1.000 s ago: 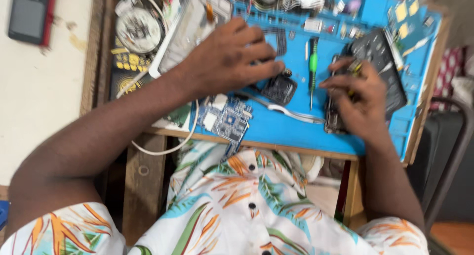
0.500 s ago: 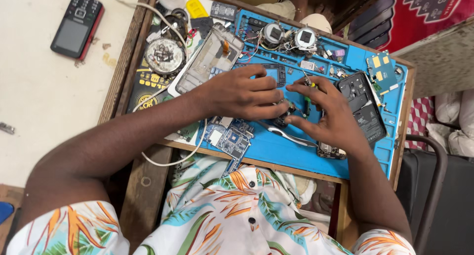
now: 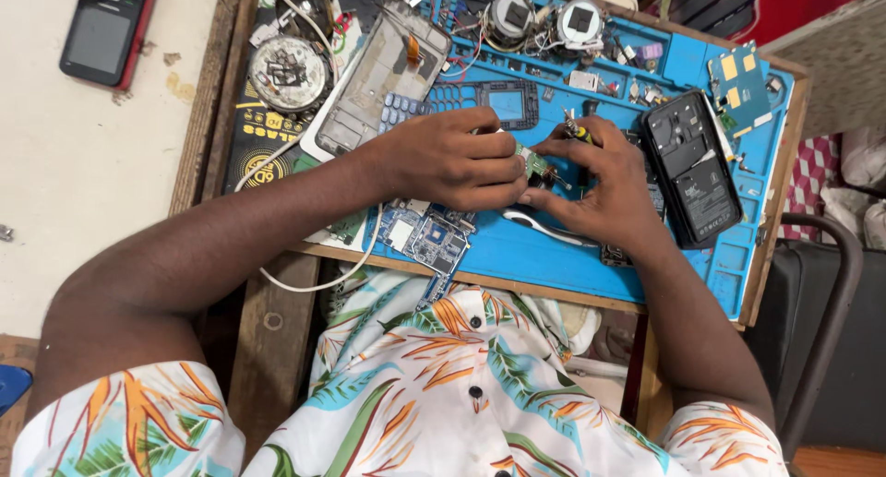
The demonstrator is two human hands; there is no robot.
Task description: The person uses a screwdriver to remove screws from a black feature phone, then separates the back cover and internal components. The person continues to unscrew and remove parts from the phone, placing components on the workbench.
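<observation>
Circuit board (image 3: 533, 166), small and green, is being held over the blue repair mat (image 3: 554, 256) near its middle; since a second ago the hands have been brought together from apart, so close work on the board is judged to be underway; the left hand (image 3: 457, 159) is being clenched around the board's edge; the right hand (image 3: 604, 186) is being closed on a yellow-handled screwdriver (image 3: 577, 129), its tip being pressed toward the board; a black phone back (image 3: 697, 172) is lying just beside.
</observation>
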